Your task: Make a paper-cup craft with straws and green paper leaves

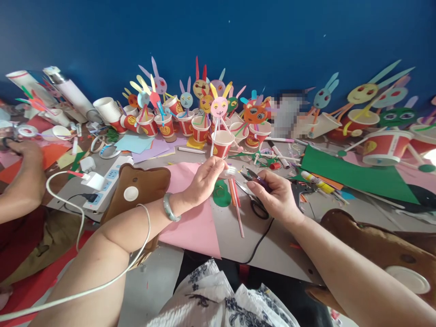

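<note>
My left hand is closed, its thumb and fingers pinching a small whitish, translucent thing whose kind I cannot make out. Facing it, my right hand grips a dark-handled pointed tool, its tip toward the left hand. Just beyond the left hand stands a red and white paper cup with a pink rabbit face above it. Under my hands lie scissors with black handles, red and pink straws and a green paper piece. Pink paper lies below my left wrist.
Decorated paper cups with animal faces line the blue wall. A power strip and brown bear-shaped pouch are left; green paper is right. A white cable crosses my left arm. Another person's hand shows far left.
</note>
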`<state>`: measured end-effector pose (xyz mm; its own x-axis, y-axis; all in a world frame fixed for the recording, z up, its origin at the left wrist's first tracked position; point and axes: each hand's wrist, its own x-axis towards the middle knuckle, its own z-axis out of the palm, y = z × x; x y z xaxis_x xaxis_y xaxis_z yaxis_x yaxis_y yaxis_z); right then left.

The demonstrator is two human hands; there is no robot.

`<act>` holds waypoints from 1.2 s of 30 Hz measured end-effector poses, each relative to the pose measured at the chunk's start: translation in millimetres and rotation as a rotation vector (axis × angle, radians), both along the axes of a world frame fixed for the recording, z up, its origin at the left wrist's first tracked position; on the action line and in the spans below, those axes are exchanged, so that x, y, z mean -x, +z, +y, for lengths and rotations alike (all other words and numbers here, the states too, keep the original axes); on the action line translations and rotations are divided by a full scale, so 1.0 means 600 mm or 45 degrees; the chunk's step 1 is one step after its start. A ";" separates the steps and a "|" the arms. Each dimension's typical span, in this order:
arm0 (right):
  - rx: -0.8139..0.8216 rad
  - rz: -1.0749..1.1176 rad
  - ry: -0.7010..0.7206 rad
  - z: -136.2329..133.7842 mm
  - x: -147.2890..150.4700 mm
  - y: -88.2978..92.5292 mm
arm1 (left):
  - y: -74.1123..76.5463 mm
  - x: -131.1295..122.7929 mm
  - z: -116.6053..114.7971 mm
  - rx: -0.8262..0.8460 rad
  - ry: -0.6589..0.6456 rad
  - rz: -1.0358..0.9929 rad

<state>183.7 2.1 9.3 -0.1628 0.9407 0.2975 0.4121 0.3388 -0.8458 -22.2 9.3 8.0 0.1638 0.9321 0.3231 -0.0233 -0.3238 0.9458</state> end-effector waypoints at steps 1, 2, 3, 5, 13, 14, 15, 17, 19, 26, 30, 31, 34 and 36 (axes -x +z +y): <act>0.003 -0.006 0.010 -0.001 0.001 0.000 | -0.001 -0.001 -0.001 0.012 -0.033 0.004; 0.006 -0.017 0.018 -0.002 0.002 -0.001 | -0.001 -0.001 -0.003 0.029 -0.066 0.019; 0.007 -0.033 0.022 -0.003 0.002 -0.002 | -0.003 -0.001 -0.004 0.043 -0.093 0.042; 0.002 -0.073 0.021 -0.004 0.001 -0.003 | -0.006 -0.001 -0.005 0.056 -0.133 0.090; 0.004 -0.114 0.038 -0.004 0.002 -0.003 | -0.016 0.003 -0.002 -0.081 -0.198 0.145; 0.008 -0.110 0.041 -0.004 0.002 -0.002 | -0.016 0.003 -0.002 -0.104 -0.198 0.151; 0.012 -0.105 0.042 -0.004 0.002 -0.002 | -0.016 0.003 -0.002 -0.125 -0.192 0.158; 0.028 -0.079 0.057 -0.005 0.000 -0.001 | -0.015 0.003 -0.002 -0.155 -0.171 0.173; 0.071 -0.021 0.140 -0.008 -0.002 -0.001 | -0.013 0.004 -0.001 -0.168 -0.136 0.178; 0.073 0.214 -0.007 -0.009 0.006 -0.001 | -0.002 0.000 -0.003 0.059 -0.220 0.057; 0.149 0.224 0.009 0.000 0.008 -0.005 | -0.001 -0.005 -0.009 0.220 -0.346 -0.072; 0.169 0.224 0.014 0.001 0.006 -0.007 | -0.001 -0.006 -0.009 0.256 -0.362 -0.109; 0.195 0.242 -0.015 0.003 0.000 -0.013 | -0.003 -0.005 -0.005 0.253 -0.282 -0.172; 0.205 0.257 -0.026 0.003 -0.003 -0.017 | -0.004 -0.002 0.002 0.171 -0.115 -0.154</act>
